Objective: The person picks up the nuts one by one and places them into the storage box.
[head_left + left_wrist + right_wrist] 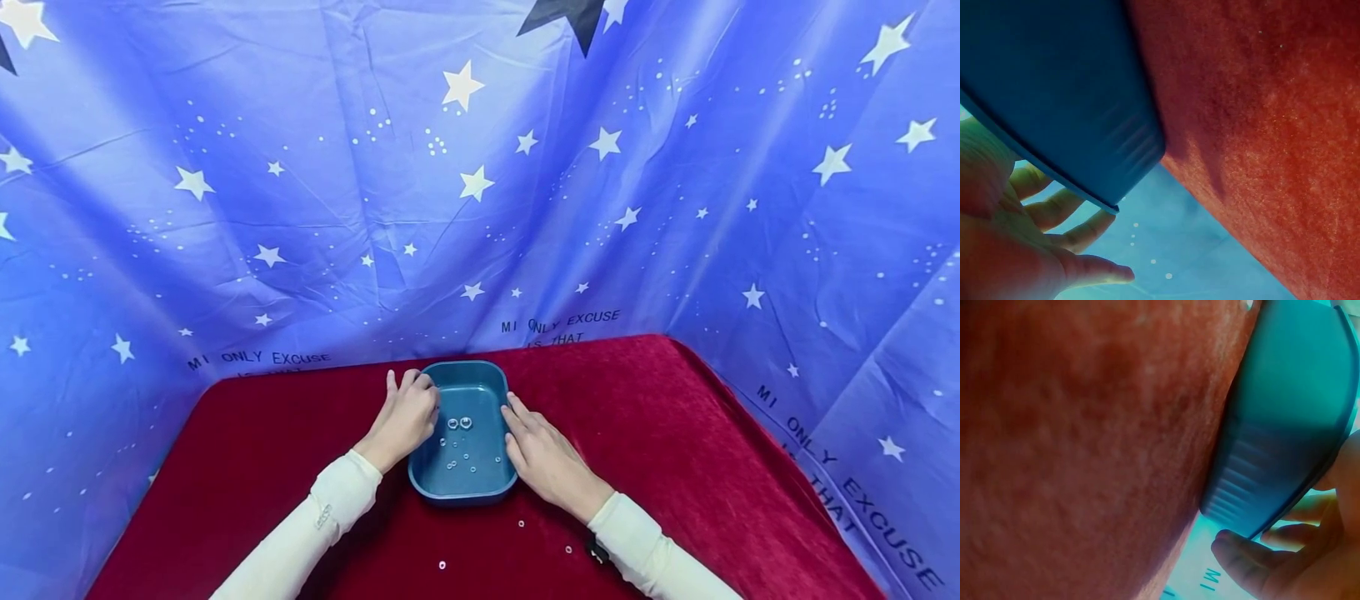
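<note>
A blue rectangular tray (pixel 462 497) stands on the red cloth. Two larger shiny clear ring-like pieces (pixel 466 423) sit side by side in it, with several tiny ones (pixel 473 469) scattered nearer the front. My left hand (pixel 401 417) reaches over the tray's left rim with bent fingers; in the left wrist view those fingers (pixel 1063 209) pass behind the rim. Its thumb is hidden, so anything pinched there cannot be made out. Along the right rim rests my right hand (pixel 551 458), its fingers fairly straight and touching the edge. The right wrist view shows its fingers (pixel 1244 559) beside the tray wall.
Three tiny rings lie on the cloth in front of the tray, one near the front (pixel 442 565), another (pixel 521 523) and a third (pixel 568 549) toward the right sleeve. A blue star-printed curtain (pixel 337 208) hangs behind the table and at both sides.
</note>
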The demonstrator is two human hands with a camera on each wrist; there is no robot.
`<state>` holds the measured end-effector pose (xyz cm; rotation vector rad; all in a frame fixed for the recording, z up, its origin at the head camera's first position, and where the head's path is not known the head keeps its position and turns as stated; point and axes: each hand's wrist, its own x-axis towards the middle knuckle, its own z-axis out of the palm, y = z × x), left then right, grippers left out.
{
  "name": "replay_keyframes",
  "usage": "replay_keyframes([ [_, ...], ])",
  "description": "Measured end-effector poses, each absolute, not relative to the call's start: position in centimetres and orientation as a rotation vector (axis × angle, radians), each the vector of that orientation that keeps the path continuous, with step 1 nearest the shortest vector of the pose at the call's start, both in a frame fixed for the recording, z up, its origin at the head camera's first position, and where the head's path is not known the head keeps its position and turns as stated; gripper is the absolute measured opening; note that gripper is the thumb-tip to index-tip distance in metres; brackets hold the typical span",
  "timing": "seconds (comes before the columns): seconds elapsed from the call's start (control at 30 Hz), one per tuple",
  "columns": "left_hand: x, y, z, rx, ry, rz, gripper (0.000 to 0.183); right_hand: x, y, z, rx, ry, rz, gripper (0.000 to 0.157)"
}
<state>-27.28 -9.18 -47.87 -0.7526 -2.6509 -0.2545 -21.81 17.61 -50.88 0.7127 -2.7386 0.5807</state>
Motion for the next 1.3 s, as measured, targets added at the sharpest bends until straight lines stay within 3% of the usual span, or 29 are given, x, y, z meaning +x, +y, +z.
replay_keyframes([
  [0.33,-28.1,-9.1,-48.5,-0.768,-2.635,-0.318,0.012,-20.3,18.5,-50.1,0.703,-2.781,0.548,0.065],
  [0.9,-28.2,-8.8,-48.9,-0.744,-2.659,-0.343,0.012,-16.9,22.1,-50.3,0.760,-2.669,0.387,0.046],
  [1.3,-27.4,-9.1,-49.1,-0.693,-2.646,-0.488,0.039,-15.6,22.9,-50.7,0.764,-2.689,0.348,0.050],
])
